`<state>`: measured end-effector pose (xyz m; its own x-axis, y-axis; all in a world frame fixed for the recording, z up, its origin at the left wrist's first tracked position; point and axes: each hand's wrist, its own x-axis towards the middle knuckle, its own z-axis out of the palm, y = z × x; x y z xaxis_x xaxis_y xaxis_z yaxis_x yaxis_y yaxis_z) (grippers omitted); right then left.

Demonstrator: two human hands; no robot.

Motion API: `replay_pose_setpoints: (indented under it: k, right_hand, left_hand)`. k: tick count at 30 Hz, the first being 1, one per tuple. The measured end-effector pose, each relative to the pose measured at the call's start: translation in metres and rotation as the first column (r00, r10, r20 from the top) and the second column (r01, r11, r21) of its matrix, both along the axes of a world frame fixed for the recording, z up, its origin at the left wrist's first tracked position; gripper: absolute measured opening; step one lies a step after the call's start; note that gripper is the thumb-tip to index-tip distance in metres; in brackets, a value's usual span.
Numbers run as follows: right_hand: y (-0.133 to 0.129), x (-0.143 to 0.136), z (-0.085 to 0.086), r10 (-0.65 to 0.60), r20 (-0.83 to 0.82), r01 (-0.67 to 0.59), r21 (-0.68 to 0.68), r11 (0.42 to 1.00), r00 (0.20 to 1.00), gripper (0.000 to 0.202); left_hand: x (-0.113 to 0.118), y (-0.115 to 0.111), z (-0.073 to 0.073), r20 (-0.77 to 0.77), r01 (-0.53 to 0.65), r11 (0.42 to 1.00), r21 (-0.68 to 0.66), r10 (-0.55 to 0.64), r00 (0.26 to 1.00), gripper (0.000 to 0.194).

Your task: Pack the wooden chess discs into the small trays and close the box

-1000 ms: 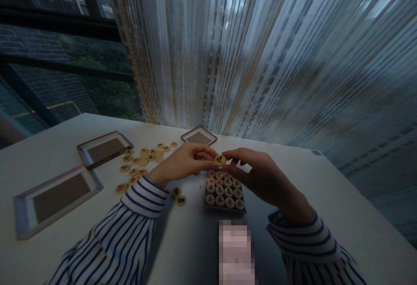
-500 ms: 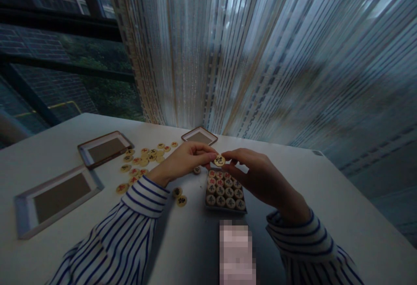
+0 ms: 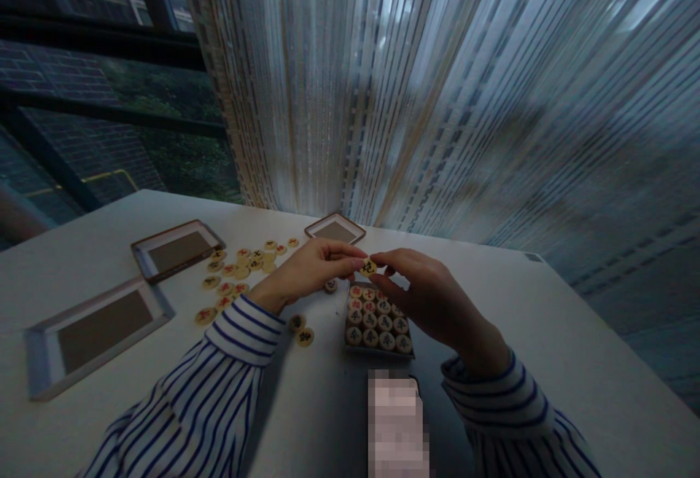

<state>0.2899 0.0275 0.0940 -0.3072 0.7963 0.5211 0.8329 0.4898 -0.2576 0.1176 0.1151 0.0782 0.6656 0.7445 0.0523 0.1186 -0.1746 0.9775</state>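
Observation:
A round Chinese chess piece [image 3: 368,268] with a black character is held between my two hands, just above the far edge of a small box [image 3: 378,352]. My left hand [image 3: 311,267] pinches it from the left, and my right hand [image 3: 424,288] has its fingertips on the right side. Inside the box, rows of chess pieces [image 3: 370,321] stand face up, with red characters at the back and black ones at the front. My right hand hides the box's far right corner. One loose chess piece [image 3: 330,285] lies beside the box, near my left hand.
More loose chess pieces [image 3: 254,262] are scattered left of my left hand, and two chess pieces [image 3: 305,337] lie by my left cuff. Box lids or trays stand around: one long [image 3: 98,343], one brown-rimmed [image 3: 175,248], one at the back [image 3: 335,229]. Behind the white table [image 3: 508,303] hangs a string curtain [image 3: 350,99].
My right hand and forearm have shifted slightly left. The held piece has tilted a little between the fingers, while my left hand stays nearly still.

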Motion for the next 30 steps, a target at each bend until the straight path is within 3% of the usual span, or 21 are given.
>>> replay_pose_setpoints:
  k: [10, 17, 23, 30]
  right_hand:
    - [0.004, -0.004, -0.006, -0.092, 0.096, 0.093, -0.01, 0.996, 0.991, 0.019]
    - [0.006, -0.004, -0.01, -0.068, 0.128, 0.078, -0.075, 0.994, 0.989, 0.019]
    - [0.008, -0.003, -0.015, -0.076, 0.185, 0.104, -0.148, 0.984, 0.98, 0.021]
    - [0.01, 0.0, -0.02, -0.071, 0.269, 0.131, -0.212, 0.968, 0.96, 0.021]
  left_hand:
    - [0.002, -0.002, 0.002, -0.066, -0.026, 0.999, -0.029, 0.024, 0.998, 0.024]
    - [0.003, 0.001, -0.005, -0.074, 0.025, 0.998, -0.053, -0.029, 0.997, 0.025]
    - [0.002, 0.005, -0.01, -0.147, 0.069, 0.997, 0.02, -0.065, 0.987, 0.028]
    - [0.001, 0.007, -0.013, -0.271, 0.02, 0.983, 0.185, 0.032, 0.962, 0.029]
